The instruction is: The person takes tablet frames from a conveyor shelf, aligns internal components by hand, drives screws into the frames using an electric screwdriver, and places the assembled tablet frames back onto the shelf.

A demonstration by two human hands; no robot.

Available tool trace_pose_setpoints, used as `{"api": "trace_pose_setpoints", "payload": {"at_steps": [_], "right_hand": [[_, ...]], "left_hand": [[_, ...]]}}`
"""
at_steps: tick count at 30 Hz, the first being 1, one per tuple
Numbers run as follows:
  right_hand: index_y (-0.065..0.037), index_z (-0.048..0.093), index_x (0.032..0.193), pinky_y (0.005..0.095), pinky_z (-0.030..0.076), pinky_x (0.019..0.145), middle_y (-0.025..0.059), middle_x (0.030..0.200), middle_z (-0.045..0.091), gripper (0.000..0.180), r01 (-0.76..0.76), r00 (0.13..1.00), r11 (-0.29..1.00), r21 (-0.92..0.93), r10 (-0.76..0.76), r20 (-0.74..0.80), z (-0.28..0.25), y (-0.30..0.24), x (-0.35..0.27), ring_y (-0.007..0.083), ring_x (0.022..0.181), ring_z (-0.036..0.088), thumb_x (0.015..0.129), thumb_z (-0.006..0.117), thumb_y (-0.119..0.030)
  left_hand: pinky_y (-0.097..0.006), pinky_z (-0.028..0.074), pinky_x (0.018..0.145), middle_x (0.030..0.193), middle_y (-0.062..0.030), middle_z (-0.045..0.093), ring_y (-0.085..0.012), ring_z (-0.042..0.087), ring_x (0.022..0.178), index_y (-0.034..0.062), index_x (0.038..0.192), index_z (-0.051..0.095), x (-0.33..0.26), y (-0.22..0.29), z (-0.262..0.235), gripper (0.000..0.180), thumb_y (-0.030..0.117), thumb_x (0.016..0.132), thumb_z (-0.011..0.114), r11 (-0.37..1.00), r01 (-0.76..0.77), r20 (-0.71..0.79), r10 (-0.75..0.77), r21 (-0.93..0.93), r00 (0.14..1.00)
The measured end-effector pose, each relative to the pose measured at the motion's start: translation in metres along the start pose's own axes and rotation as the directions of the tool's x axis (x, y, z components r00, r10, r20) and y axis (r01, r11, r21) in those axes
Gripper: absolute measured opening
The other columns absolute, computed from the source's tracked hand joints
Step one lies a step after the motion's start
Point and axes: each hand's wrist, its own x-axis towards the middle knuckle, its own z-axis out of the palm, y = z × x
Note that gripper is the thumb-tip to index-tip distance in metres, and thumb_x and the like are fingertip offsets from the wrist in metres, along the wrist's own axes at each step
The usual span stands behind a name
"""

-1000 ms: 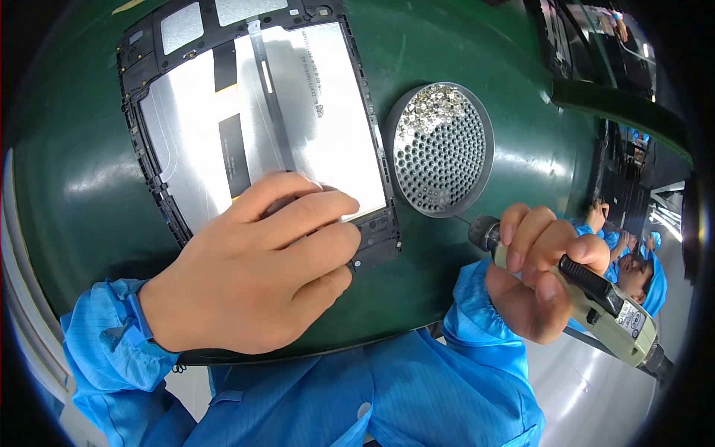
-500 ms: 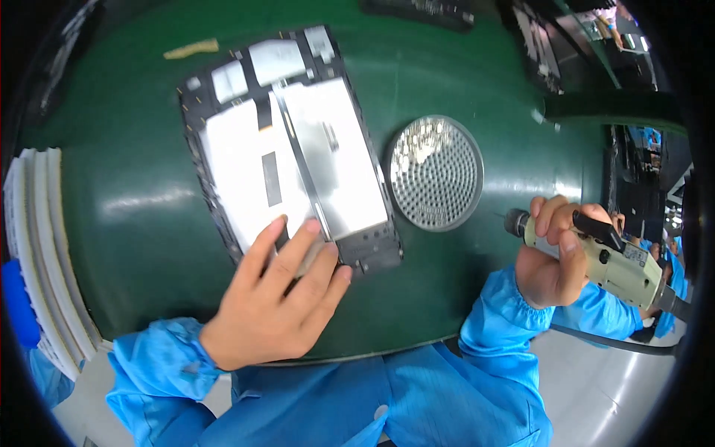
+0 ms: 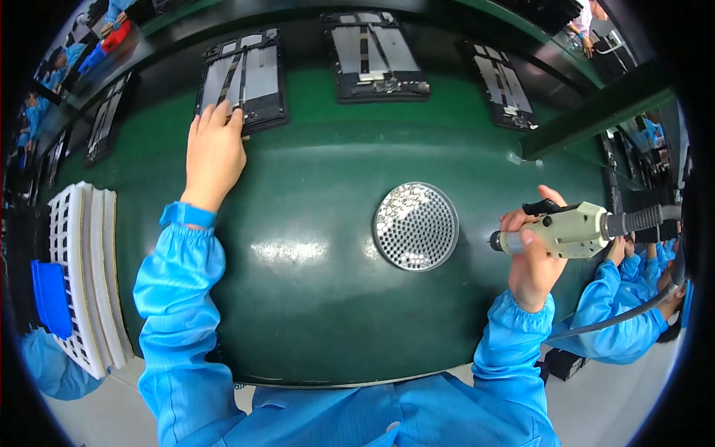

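Note:
At the back left lies an opened tablet (image 3: 257, 78), its dark frame and pale battery panels facing up. The outstretched fingers of my left hand (image 3: 214, 153) rest on its near edge, the hand open and not visibly gripping. Over the right side of the table, my right hand (image 3: 538, 246) is closed around a pale green electric screwdriver (image 3: 573, 229) with a black lever. The tool's nose points left, toward a round perforated screw tray (image 3: 415, 226) with shiny small pieces at its far side.
More opened tablets stand along the back: one in the middle (image 3: 376, 59), one at the right (image 3: 506, 88), one at the far left (image 3: 110, 119). White foam trays (image 3: 93, 276) with a blue piece (image 3: 51, 298) stand left. A green bar (image 3: 596, 112) crosses the right; co-workers sit beyond.
My left hand has moved away from me, and the tablet that lay in front of me now sits at the back left. The view has tilted up. The screwdriver stays in my right hand.

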Motion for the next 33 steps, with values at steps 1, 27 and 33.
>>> {"api": "trace_pose_setpoints", "payload": {"at_steps": [1, 27, 33], "right_hand": [[0.003, 0.040, 0.127, 0.0358, 0.047, 0.073, 0.0100, 0.078, 0.059, 0.057, -0.023, 1.000, 1.000, -0.009, 0.023, 0.006, 0.000, 0.000, 0.001, 0.0194, 0.074, 0.057, 0.075, 0.062, -0.003], [0.003, 0.048, 0.119, 0.0326, 0.048, 0.074, 0.0141, 0.092, 0.060, 0.045, -0.078, 0.996, 0.991, -0.111, 0.072, -0.057, -0.010, 0.009, 0.001, 0.0231, 0.081, 0.061, 0.075, 0.057, -0.002], [0.004, 0.047, 0.118, 0.0341, 0.048, 0.076, 0.0143, 0.091, 0.060, 0.046, -0.082, 0.995, 0.991, -0.107, 0.075, -0.068, -0.015, 0.004, 0.004, 0.0234, 0.080, 0.060, 0.074, 0.057, -0.001]], "left_hand": [[-0.043, 0.043, 0.094, 0.114, -0.0210, 0.056, -0.0370, 0.052, 0.110, -0.0025, 0.108, 0.059, 0.015, 0.004, 0.003, 0.031, 0.006, 0.079, 0.058, 0.999, 0.034, 0.022, -0.033, -0.043, 0.999], [-0.042, 0.051, 0.071, 0.097, -0.0115, 0.062, -0.0312, 0.060, 0.087, 0.0015, 0.090, 0.060, 0.039, 0.098, -0.039, 0.019, 0.008, 0.072, 0.060, 0.957, -0.270, -0.359, 0.217, -0.104, 0.908], [-0.048, 0.051, 0.077, 0.103, -0.0206, 0.063, -0.0401, 0.061, 0.096, -0.0019, 0.095, 0.061, -0.106, 0.097, -0.137, 0.019, 0.008, 0.078, 0.061, 0.954, -0.220, -0.086, 0.206, -0.202, 0.975]]}}
